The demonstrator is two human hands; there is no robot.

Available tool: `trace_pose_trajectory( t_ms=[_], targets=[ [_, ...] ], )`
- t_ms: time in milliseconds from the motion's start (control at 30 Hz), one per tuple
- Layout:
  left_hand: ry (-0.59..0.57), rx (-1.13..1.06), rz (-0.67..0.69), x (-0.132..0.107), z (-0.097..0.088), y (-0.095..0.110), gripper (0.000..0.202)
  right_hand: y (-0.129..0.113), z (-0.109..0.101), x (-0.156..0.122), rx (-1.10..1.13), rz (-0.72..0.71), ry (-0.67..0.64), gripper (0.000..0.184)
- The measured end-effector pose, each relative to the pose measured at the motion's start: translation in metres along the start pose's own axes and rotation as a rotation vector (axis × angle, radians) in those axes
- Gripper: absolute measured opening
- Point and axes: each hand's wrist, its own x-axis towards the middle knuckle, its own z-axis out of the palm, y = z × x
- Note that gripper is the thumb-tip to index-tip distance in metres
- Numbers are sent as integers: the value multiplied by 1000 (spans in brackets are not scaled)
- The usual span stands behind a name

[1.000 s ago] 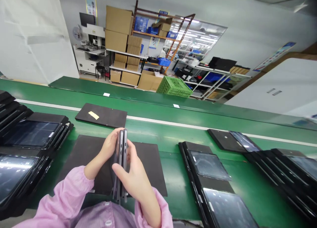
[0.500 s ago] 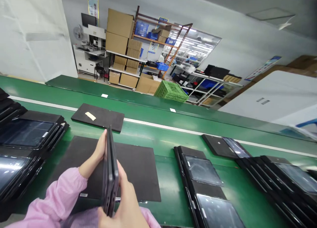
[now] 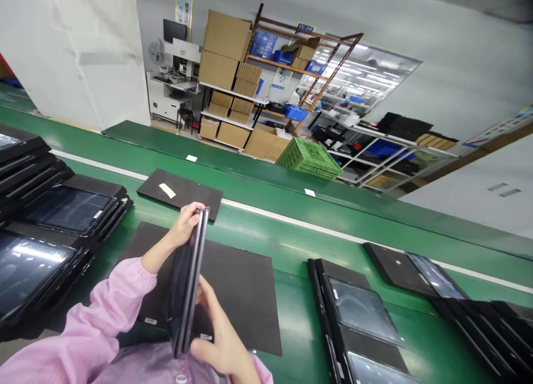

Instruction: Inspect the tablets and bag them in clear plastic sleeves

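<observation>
Two slim dark tablets (image 3: 192,284) stand on edge, face to face, above the black mat (image 3: 245,295). Their near edges point toward me, and a glossy dark face shows on the left side. My left hand (image 3: 186,224) is closed round their far upper corner, fingers over the top edge. My right hand (image 3: 222,335) rests against the right face near the lower end. Its thumb lies by the bottom corner, and its fingertips are partly hidden behind the tablets.
Black trays with tablets (image 3: 62,209) are stacked at left. More trays (image 3: 353,312) lie right of the mat, and further stacks (image 3: 470,328) fill the far right. A dark foam slab (image 3: 187,186) with a beige strip sits behind the mat on the green bench (image 3: 291,250).
The tablets have tilted slightly, and my left hand has moved up to their top corner. My right thumb has slid off the near edges to the right side. The view has shifted left.
</observation>
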Motion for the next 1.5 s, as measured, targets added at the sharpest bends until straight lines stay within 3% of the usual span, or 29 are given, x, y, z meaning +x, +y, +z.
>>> trace_pose_trajectory(
  t_ms=[167, 367, 567, 1033, 1233, 1400, 1500],
  targets=[
    [-28, 31, 67, 0, 6, 13, 38, 4, 5, 18, 88, -4, 231, 66],
    [-21, -230, -67, 2, 6, 14, 30, 12, 12, 34, 239, 5, 191, 61],
    [77, -294, -144, 8, 5, 5, 32, 16, 14, 47, 294, -8, 202, 54],
    [224, -273, -70, 4, -3, 9, 38, 8, 17, 59, 180, 30, 200, 59],
    [221, -434, 47, -12, 2, 14, 42, -18, 38, 57, -213, 93, 292, 93],
    [217, -584, 167, -32, 10, 26, 43, -26, 56, 49, -363, -106, 340, 94],
    [223, -593, 394, -42, 9, 42, 40, -24, 57, 42, -369, -205, 354, 94]
  ],
)
